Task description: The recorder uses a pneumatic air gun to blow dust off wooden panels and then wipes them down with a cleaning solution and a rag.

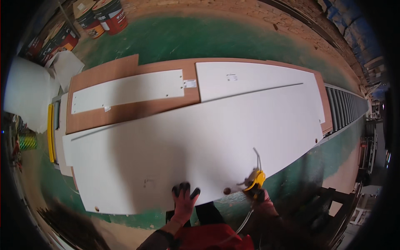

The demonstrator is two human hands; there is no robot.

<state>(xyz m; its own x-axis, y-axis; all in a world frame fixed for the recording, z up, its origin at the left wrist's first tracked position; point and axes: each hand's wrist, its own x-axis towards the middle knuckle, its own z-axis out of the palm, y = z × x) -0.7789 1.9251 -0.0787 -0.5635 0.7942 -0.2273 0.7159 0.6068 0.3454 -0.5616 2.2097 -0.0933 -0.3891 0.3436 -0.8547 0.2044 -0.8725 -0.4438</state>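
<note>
A large white panel (200, 141) lies across the stack in front of me, with a long groove near its far edge and round holes near its near edge. My left hand (185, 205), in a pink glove with dark fingertips, rests on the panel's near edge, fingers apart. At the near right edge my right hand (262, 201) grips a yellow air blow gun (256, 180) with a thin bent nozzle. The nozzle is over the panel, right of a dark round hole (227, 191). A pale hose (246, 221) runs down from the gun.
Brown boards (125, 111) lie beneath, carrying a narrow white panel (129, 91) and another white panel (254, 79). A roller conveyor (346, 106) extends right. Paint-style drums (109, 16) stand at the far left on the green floor (187, 37). White sheeting (31, 93) hangs left.
</note>
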